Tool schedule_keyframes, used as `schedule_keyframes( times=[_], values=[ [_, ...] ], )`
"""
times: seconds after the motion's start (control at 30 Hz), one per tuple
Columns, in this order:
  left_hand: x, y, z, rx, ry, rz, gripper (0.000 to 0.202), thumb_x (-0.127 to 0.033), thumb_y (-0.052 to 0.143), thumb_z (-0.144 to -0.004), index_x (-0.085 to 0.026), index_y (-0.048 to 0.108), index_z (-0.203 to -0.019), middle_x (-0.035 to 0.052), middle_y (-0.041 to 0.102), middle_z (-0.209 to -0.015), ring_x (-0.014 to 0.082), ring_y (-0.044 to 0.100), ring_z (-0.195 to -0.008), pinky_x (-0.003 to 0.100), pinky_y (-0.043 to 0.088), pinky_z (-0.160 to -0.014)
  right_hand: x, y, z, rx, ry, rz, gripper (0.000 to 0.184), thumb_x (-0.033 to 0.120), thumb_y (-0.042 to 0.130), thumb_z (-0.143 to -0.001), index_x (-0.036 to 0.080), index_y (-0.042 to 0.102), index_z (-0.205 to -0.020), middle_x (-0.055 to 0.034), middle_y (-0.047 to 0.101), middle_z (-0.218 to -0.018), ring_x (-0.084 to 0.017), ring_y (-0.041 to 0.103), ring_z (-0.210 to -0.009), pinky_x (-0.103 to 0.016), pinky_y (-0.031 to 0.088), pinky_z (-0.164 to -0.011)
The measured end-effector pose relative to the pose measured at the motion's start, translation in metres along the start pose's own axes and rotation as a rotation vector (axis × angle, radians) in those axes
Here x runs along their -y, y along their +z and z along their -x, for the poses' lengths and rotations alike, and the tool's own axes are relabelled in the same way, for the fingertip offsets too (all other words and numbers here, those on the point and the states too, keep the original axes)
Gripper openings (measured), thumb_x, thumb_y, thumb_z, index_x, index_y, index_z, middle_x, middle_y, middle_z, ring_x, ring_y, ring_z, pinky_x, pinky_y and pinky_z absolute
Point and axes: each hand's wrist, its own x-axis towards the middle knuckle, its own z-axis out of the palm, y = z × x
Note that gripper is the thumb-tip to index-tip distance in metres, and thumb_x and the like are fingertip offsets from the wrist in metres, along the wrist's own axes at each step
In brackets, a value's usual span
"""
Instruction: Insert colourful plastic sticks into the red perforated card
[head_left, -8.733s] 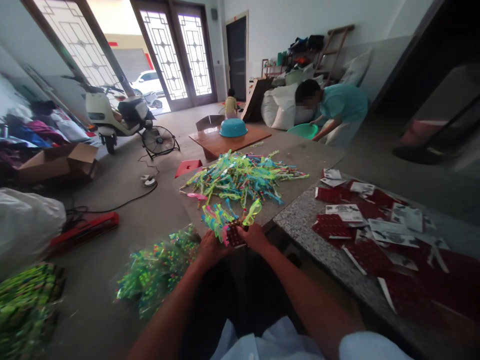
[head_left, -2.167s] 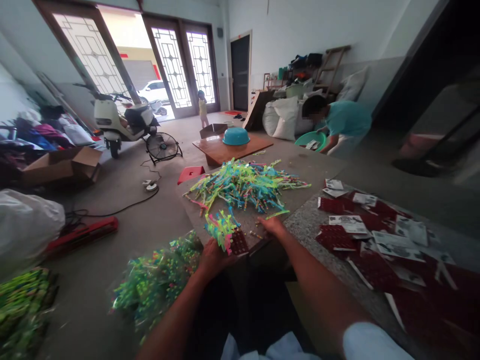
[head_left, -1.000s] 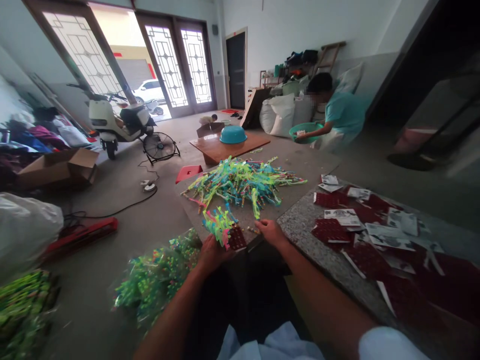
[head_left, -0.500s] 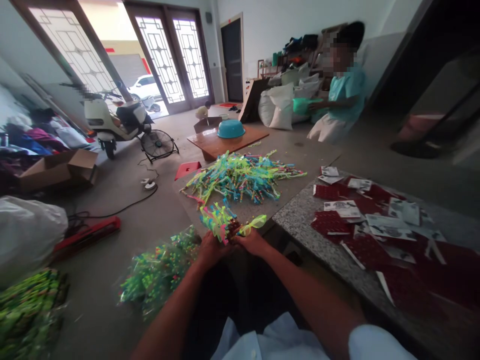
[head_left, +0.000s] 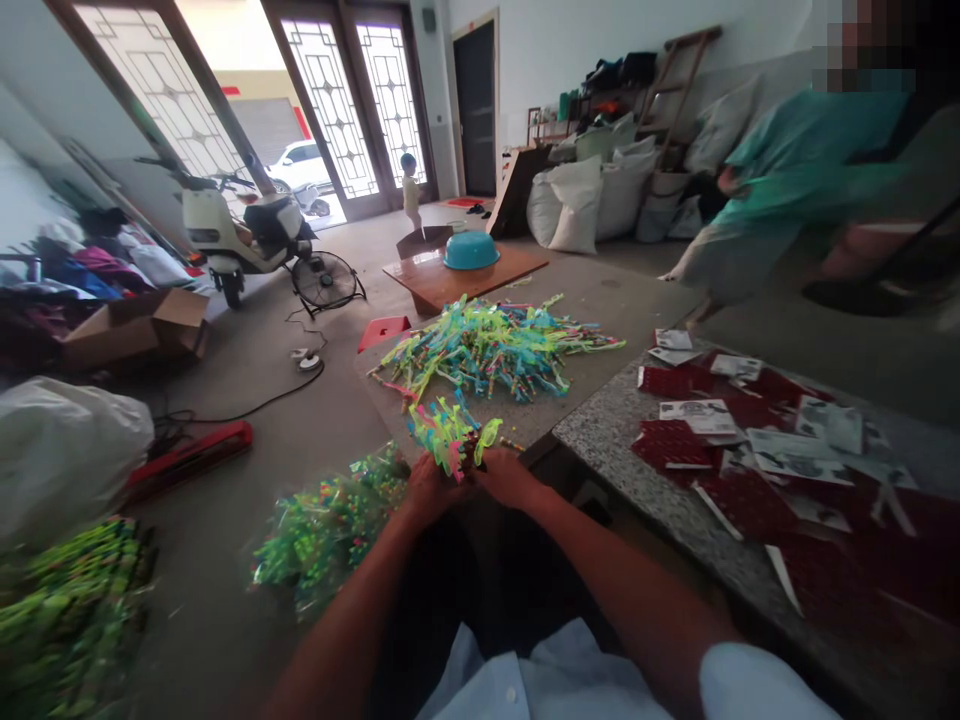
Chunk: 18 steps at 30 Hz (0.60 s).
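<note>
In front of my body, my left hand is closed around a bundle of beaded strings with bright yellow, blue and pink ends. My right hand is beside it with its fingers closed, and a yellow-green looped string end sticks up from them. The two hands are nearly touching, and their fingertips are partly hidden by the bundle. Just beyond lies a large loose pile of similar strings on a low surface. To the left of my forearm are clear-wrapped green bundles.
Red sheets with white printed cards cover the speckled stone slab at right. A blue basin sits on a wooden board behind the pile. A person in a teal top is at far right; a small person stands near the doors.
The person in teal has moved right and closer, carrying something green. The small person by the doors now stands upright. The yellow-green loop has drawn in nearer the bundle.
</note>
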Motion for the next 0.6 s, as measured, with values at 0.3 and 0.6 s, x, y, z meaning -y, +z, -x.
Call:
schedule_keyframes(
  times=[0.3,0.6],
  values=[
    [0.002,0.002,0.001,-0.004,0.018,-0.079,0.046,-0.047,0.086,-0.078,-0.019,0.074,-0.113,0.0128,0.074,-0.111,0.0351,0.068,-0.115,0.050,0.054,-0.103,0.013,-0.006,-0.005,0.093,0.056,0.272,0.028,0.033,0.057,-0.104,0.014,0.074,-0.114,-0.0154,0.078,-0.114,-0.025,0.074,-0.110,-0.028,0.048,-0.086],
    [0.004,0.005,0.001,-0.015,-0.011,-0.087,0.039,-0.043,0.084,-0.078,-0.017,0.073,-0.106,0.0139,0.074,-0.107,0.0354,0.068,-0.111,0.051,0.055,-0.100,0.030,-0.006,-0.005,0.139,0.078,0.402,0.027,0.021,0.055,-0.102,0.010,0.074,-0.118,-0.0212,0.078,-0.111,-0.030,0.076,-0.107,-0.034,0.057,-0.087]
  ],
)
